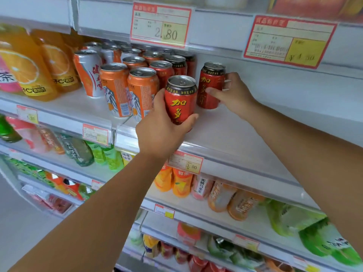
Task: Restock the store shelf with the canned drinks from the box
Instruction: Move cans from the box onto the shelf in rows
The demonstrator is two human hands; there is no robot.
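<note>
the placing step is going on: the left hand (157, 126) is gripping 1 red can (180, 99) at the shelf (235, 134) front, the right hand (233, 95) is holding another red can (211, 86) standing deeper. next, probably both are needing to line up beside the red row (167, 69).

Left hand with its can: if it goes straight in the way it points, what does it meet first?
Probably the row of red cans standing behind the held can that the left hand grips. The gap between them is hard to judge.
</note>
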